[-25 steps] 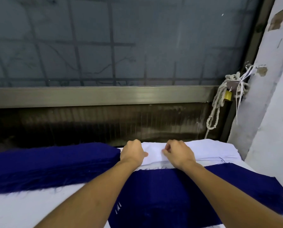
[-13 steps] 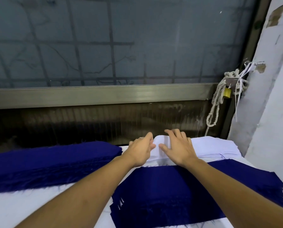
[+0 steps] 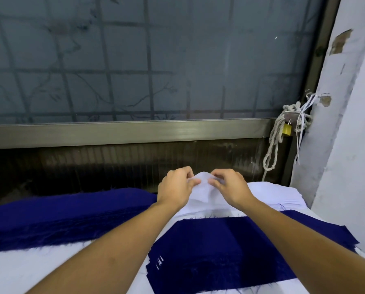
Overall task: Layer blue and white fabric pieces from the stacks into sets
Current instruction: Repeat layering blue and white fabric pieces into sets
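A stack of white fabric point(image 3: 272, 193) lies at the far right of the table. Its top white piece point(image 3: 200, 192) is bunched up and raised off the stack. My left hand point(image 3: 175, 188) pinches that piece on its left, and my right hand point(image 3: 230, 187) pinches it on its right, fingertips close together. A thick stack of blue fabric point(image 3: 67, 213) lies at the far left. In front of me, under my forearms, rests a layered pile with a blue piece point(image 3: 230, 247) on top and white edges showing beneath it.
The white table surface point(image 3: 28, 270) shows at the near left. Behind the stacks run a dark ribbed panel point(image 3: 113, 164) and a frosted window. A rope with a yellow padlock point(image 3: 287, 129) hangs at the right, beside a white wall point(image 3: 347, 166).
Both hands went from resting on the white stack to pinching its top piece and lifting it into a peak. The view has tilted slightly.
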